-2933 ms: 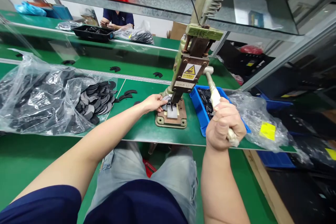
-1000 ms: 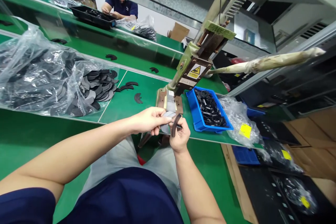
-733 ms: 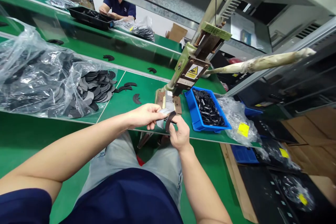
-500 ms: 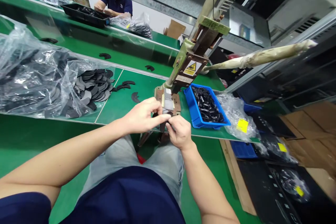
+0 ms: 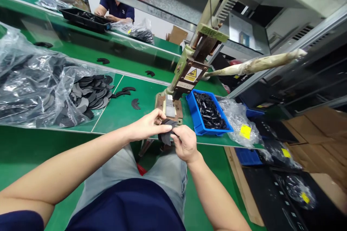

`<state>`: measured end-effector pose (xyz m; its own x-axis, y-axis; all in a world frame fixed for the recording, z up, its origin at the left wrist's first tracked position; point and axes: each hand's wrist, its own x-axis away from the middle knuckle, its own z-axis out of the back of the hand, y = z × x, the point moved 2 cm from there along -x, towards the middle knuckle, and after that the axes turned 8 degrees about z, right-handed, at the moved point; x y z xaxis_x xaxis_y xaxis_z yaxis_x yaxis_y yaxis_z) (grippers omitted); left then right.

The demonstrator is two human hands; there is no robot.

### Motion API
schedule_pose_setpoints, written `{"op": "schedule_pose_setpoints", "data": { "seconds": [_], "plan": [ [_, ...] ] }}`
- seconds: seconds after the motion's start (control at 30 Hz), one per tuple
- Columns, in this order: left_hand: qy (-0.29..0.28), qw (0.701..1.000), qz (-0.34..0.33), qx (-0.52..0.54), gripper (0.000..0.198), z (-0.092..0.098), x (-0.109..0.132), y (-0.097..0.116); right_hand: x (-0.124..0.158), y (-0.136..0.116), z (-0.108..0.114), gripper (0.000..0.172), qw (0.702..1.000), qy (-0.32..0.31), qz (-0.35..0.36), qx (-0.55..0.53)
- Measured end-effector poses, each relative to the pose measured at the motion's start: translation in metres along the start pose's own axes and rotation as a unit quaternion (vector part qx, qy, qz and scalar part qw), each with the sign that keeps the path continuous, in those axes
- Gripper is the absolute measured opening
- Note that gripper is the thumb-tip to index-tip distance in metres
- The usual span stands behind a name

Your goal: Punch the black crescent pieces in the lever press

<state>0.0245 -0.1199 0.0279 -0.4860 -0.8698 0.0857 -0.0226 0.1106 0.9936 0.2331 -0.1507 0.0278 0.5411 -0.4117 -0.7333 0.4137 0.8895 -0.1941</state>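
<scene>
Dark curved pieces (image 5: 166, 135) lie bunched between the two hands, near the table's front edge. The left hand (image 5: 148, 126) pinches them between thumb and fingers; the right hand (image 5: 186, 143), fingers curled nearly closed, grips their near right side. Just beyond both hands stands the press (image 5: 187, 75), blocking the way straight ahead, its lever (image 5: 252, 65) jutting out beyond the right hand. Right of that hand sits a blue bin (image 5: 194, 117) of black parts; a bulging plastic bag (image 5: 32, 79) lies well left of the left hand.
</scene>
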Motion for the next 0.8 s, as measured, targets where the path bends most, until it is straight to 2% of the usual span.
{"op": "schedule_pose_setpoints", "data": {
  "seconds": [0.07,0.1,0.17,0.23,0.3,0.33,0.4,0.47,0.6,0.7,0.8],
  "plan": [
    [-0.054,0.998,0.013,0.014,0.043,-0.005,0.001,-0.002,0.0,0.001,0.006,0.018,1.0,-0.006,-0.01,-0.014],
    [-0.061,0.998,0.004,-0.005,0.039,-0.006,0.002,-0.003,0.0,0.002,0.009,0.018,0.999,-0.01,-0.031,-0.029],
    [-0.025,0.993,-0.061,-0.095,0.025,-0.008,0.003,-0.004,0.002,0.003,0.013,0.019,0.989,-0.015,-0.12,-0.085],
    [0.017,0.964,-0.167,-0.205,0.013,-0.009,0.003,-0.004,0.006,0.005,0.014,0.023,0.954,-0.014,-0.243,-0.172],
    [0.028,0.924,-0.255,-0.284,0.022,-0.007,0.002,-0.008,0.009,0.01,0.018,0.027,0.905,-0.012,-0.344,-0.249],
    [0.034,0.908,-0.278,-0.311,0.028,-0.004,0.0,-0.012,0.01,0.015,0.022,0.03,0.885,-0.009,-0.38,-0.269],
    [0.06,0.889,-0.283,-0.355,0.034,0.005,-0.005,-0.024,0.009,0.032,0.037,0.033,0.865,0.0,-0.431,-0.256],
    [0.086,0.878,-0.26,-0.392,0.032,0.016,-0.01,-0.04,0.007,0.061,0.059,0.035,0.861,0.013,-0.464,-0.209],
    [0.085,0.865,-0.224,-0.44,0.024,0.031,-0.012,-0.074,0.003,0.139,0.106,0.034,0.855,0.044,-0.503,-0.118],
    [0.064,0.851,-0.214,-0.475,0.018,0.029,-0.008,-0.088,0.0,0.203,0.13,0.032,0.845,0.05,-0.53,-0.05],
    [0.045,0.834,-0.212,-0.507,0.014,0.021,-0.006,-0.09,-0.008,0.263,0.147,0.033,0.842,0.053,-0.536,0.018]
  ]
}}
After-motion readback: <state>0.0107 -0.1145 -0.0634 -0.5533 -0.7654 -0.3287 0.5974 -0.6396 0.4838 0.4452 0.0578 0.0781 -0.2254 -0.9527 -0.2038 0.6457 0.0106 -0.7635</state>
